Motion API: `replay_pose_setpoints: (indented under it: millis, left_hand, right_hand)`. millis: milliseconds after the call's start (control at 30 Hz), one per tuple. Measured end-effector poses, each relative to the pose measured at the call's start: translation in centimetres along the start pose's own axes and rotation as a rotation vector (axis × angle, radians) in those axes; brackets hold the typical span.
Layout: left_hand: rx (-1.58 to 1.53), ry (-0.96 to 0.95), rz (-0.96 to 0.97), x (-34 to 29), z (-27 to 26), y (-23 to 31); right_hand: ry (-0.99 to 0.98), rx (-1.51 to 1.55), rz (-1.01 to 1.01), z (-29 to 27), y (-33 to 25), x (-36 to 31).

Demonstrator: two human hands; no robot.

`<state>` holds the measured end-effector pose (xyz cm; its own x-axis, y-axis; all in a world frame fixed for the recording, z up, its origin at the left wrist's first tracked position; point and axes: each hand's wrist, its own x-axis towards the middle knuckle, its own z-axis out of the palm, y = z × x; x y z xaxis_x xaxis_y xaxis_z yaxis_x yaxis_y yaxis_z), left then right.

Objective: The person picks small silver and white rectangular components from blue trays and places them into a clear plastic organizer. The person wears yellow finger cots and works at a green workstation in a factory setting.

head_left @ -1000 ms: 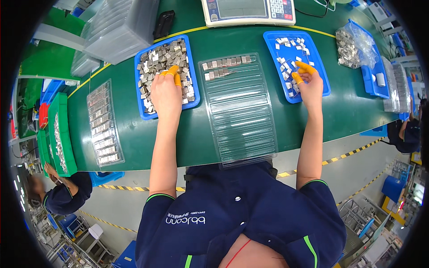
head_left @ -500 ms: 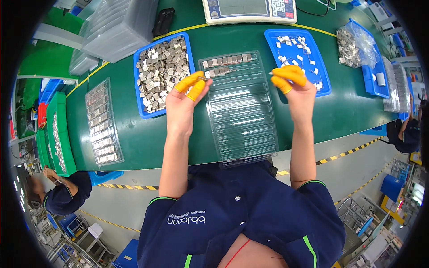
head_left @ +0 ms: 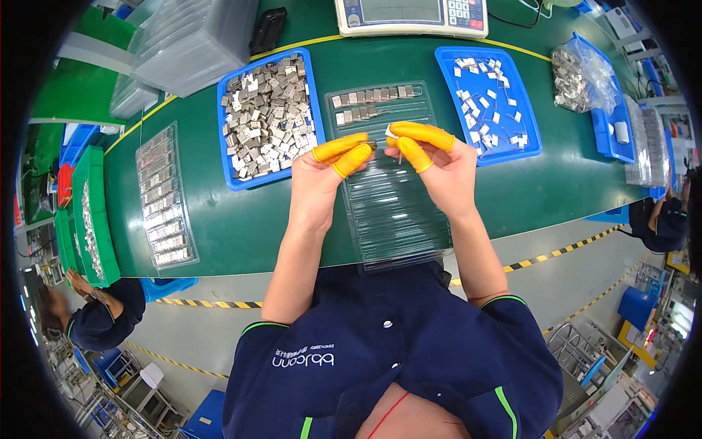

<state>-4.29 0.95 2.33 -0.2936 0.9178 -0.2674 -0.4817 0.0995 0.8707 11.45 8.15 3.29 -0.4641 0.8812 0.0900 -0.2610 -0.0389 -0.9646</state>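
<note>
My left hand [head_left: 316,183] is closed in a pinch on a small metal piece, mostly hidden by its yellow-covered fingertips. Close beside it, my right hand [head_left: 444,172] pinches a small white part [head_left: 390,132] between yellow-covered fingers. Both hands hover over a clear ribbed plastic tray [head_left: 398,227], whose far rows hold several small metal pieces [head_left: 373,96]. To the left lies a blue tray [head_left: 227,161] heaped with similar metal pieces. White parts with thin leads are scattered in another blue tray [head_left: 447,66] on the right.
A filled clear tray [head_left: 165,197] lies at left, near a green bin [head_left: 107,227]. Stacked clear trays [head_left: 191,55] and a black object [head_left: 269,31] stand far left. A scale [head_left: 411,28] sits at the back. At far right is a bagged blue tray [head_left: 619,146]. Co-workers flank the table.
My hands have come together over the clear tray, the left moving right and the right moving left. A white part now shows at my right fingertips.
</note>
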Motion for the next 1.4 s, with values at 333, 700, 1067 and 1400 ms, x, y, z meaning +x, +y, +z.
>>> replay_pose_setpoints:
  millis: [333,700,1067,1400]
  left_hand:
    - [-0.085,-0.058,-0.018,-0.1,-0.4,-0.7]
    - [-0.061,-0.104,-0.013,-0.1,-0.1,-0.6]
    - [-0.076,-0.071,-0.02,-0.3,0.1,-0.5]
    - [0.035,-0.142,0.032,-1.2,0.3,-0.3]
  right_hand:
    - [-0.047,-0.507,-0.148,0.1,-0.7,-0.8]
    - [0.011,-0.599,-0.248,0.0,-1.4,-0.9]
    - [0.017,-0.537,-0.169,0.1,-1.3,-1.1]
    - [-0.162,-0.181,0.233,-1.2,-2.1,-0.8]
